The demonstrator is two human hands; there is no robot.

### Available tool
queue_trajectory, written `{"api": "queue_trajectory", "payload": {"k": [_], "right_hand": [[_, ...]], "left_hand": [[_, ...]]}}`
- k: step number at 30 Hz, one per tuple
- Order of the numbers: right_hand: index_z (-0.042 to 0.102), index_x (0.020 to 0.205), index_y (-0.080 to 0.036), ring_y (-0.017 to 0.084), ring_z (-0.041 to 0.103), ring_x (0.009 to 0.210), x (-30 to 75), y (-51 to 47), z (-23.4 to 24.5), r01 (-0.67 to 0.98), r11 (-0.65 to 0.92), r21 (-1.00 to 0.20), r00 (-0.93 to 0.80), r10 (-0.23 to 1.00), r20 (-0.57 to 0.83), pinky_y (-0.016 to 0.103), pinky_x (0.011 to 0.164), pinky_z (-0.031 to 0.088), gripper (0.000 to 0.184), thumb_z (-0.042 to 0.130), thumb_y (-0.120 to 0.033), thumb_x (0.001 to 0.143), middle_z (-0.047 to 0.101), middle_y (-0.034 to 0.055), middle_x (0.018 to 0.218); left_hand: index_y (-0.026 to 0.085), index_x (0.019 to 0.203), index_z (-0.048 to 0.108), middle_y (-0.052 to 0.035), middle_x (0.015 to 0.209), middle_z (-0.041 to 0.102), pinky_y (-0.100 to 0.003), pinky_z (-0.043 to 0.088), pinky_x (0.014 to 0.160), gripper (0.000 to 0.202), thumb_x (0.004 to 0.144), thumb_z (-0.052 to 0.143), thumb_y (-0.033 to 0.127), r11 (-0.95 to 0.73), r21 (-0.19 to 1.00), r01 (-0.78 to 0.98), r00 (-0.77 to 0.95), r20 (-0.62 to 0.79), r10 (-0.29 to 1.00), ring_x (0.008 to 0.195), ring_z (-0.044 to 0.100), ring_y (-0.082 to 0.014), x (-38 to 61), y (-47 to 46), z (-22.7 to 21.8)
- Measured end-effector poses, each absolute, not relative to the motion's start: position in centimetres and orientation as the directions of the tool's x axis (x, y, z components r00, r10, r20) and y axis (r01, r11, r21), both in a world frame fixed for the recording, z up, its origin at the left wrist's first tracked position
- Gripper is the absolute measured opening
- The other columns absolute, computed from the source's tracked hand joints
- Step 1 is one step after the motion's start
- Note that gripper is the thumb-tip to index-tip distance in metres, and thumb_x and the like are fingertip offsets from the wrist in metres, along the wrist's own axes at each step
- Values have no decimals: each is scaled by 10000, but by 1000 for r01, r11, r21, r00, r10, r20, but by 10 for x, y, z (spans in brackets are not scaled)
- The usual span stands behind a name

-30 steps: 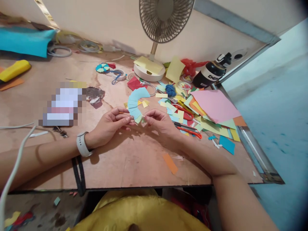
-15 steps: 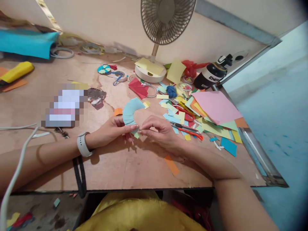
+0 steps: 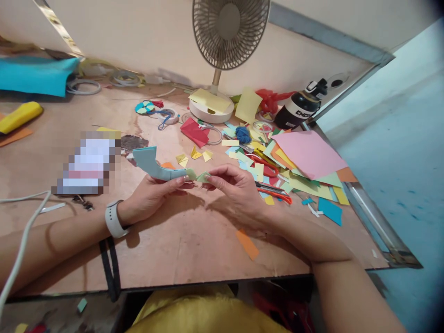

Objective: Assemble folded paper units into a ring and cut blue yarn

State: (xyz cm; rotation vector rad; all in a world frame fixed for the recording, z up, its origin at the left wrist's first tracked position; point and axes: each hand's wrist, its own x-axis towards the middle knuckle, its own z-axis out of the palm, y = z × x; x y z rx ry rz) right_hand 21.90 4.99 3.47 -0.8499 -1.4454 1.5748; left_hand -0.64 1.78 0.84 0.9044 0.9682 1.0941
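Note:
My left hand [image 3: 152,199] pinches a curved chain of folded light-blue paper pieces [image 3: 147,163] near its right end. The chain bends up and to the left, and a pale green folded piece [image 3: 190,174] forms its tip at my left fingertips. Close beside that tip, my right hand [image 3: 236,187] grips a small green folded paper piece [image 3: 201,177] between thumb and fingers. The two green pieces almost meet; whether they touch I cannot tell. Small yellow folded papers [image 3: 196,153] lie on the table just beyond both hands.
Right of my hands lie paper scraps, a box cutter [image 3: 274,192], red-handled scissors [image 3: 265,165], blue yarn [image 3: 243,134] and stacked coloured sheets [image 3: 310,155]. A fan [image 3: 211,111] and a bottle [image 3: 300,111] stand behind. A blurred phone-like object [image 3: 86,166] and white cable [image 3: 26,236] are at left.
The blue chain has swung over to the left and is seen more from its edge. My right hand now holds a green piece beside the chain's tip. The camera view has shifted slightly.

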Motion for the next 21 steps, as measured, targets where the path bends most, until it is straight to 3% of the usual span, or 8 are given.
{"api": "queue_trajectory", "payload": {"k": [2,7,15,21], "right_hand": [[750,914,-243,144,727,794,220,51,35,-103,52,-993,-417,904,91,322,806,617,256,850,-468,844,754,-10,850],[769,896,-239,137,691,863,222,53,32,-28,252,-967,-340,908,246,309,831,576,185,825,-415,886,745,-3,913],[775,924,-243,140,673,837,220,52,26,-9,372,-928,-308,882,356,314,805,556,142,804,-381,915,751,0,902],[786,910,-245,135,664,820,220,52,27,-19,371,-928,-327,875,357,304,786,544,102,809,-344,909,759,-5,886]], "left_hand": [[227,983,867,-70,1071,850,-238,634,836,226,850,893,408,195,946,-260,174,-153,973,935,786,-182,-8,18,7],[240,898,866,-43,899,843,-166,581,638,236,774,946,424,233,947,-219,154,-202,967,735,739,-128,-12,17,1],[249,887,871,-39,869,839,-184,603,642,247,750,957,436,196,951,-237,138,-167,976,705,737,-131,-10,17,3],[242,889,870,-43,887,839,-188,610,644,240,757,952,425,195,955,-223,152,-164,975,704,730,-130,-10,18,2]]}}
